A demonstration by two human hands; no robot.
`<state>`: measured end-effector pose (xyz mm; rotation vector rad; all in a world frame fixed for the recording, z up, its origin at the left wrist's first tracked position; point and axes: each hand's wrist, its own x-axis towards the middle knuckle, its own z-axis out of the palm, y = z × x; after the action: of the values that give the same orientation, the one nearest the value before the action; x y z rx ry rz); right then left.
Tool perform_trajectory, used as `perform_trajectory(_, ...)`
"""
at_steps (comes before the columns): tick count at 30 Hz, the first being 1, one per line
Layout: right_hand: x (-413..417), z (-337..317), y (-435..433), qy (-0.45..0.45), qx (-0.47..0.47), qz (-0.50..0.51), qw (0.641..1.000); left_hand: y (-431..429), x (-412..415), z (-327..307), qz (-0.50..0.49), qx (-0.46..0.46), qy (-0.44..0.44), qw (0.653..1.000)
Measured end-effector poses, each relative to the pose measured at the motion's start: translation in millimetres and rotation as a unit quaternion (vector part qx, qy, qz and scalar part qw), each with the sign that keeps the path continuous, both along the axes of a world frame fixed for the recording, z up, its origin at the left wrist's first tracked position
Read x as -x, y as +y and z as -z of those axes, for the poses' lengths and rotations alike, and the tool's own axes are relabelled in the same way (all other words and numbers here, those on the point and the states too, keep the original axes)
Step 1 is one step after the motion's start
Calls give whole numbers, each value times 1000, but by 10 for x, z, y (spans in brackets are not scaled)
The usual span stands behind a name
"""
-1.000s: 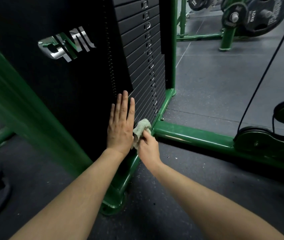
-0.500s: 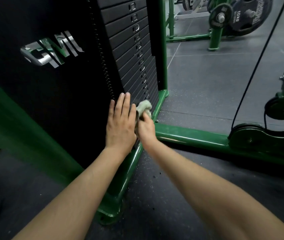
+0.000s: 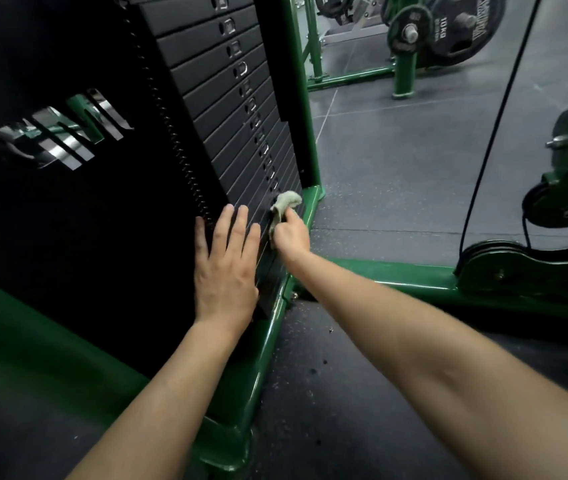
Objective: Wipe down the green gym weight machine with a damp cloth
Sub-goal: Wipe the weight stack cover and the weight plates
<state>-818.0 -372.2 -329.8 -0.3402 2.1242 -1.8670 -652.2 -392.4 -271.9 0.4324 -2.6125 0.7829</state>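
my right hand (image 3: 291, 233) is curled round the cloth (image 3: 285, 204), fingers tucked under so i can't see them, only the knuckles and thumb side. the cloth is a pale greenish wad, and its lower part is swallowed by my grip; the free end sticks up and away from me, long axis running along the foot of the weight stack (image 3: 237, 109). it sits pressed at the bottom plates, just beside the green frame rail (image 3: 305, 216). whether it touches the rail too, i can't tell. my left hand (image 3: 227, 268) lies flat, fingers straight and slightly spread, on the black side panel (image 3: 67, 220) at the edge of the stack; its little finger is dim against the dark. the shiny logo (image 3: 64, 133) is cut up by reflections and i can't read it. a cable (image 3: 490, 133) runs to a pulley (image 3: 504, 268) at right.
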Motion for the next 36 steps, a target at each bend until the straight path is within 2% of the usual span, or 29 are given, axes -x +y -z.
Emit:
perform_trajectory(3,143,29,-10,7,-13,-15,1000,6,-18,8,40,-26,55,997)
perform_trajectory(6,-143,215,67,13,2,-31,999,15,33,104,99,-57,129,985)
perform_trajectory(8,-316,404,66,23,20,-34,999,78,125,208,143,-77,138,977)
perform_trajectory(11,-526,574,70,96,2,-73,993,121,378,272,146,-94,96,980)
perform_trajectory(13,-531,545,113,60,65,-63,994,71,547,201,108,-100,49,988)
perform_trajectory(17,-79,359,-31,39,20,-43,998,-15,671,87,38,-59,-65,995)
perform_trajectory(19,219,215,-131,6,28,-25,999,-14,668,140,22,-39,-97,994)
perform_trajectory(24,652,132,-206,-2,13,-17,1000,-56,687,195,3,11,-119,993)
perform_trajectory(27,326,217,-53,21,25,-28,999,-45,791,178,-19,28,-139,990)
perform_trajectory(31,-216,612,141,2,61,-40,997,-69,1005,87,8,-5,-113,994)
perform_trajectory(36,96,523,52,-17,59,-32,998,-80,1025,177,9,17,-91,996)
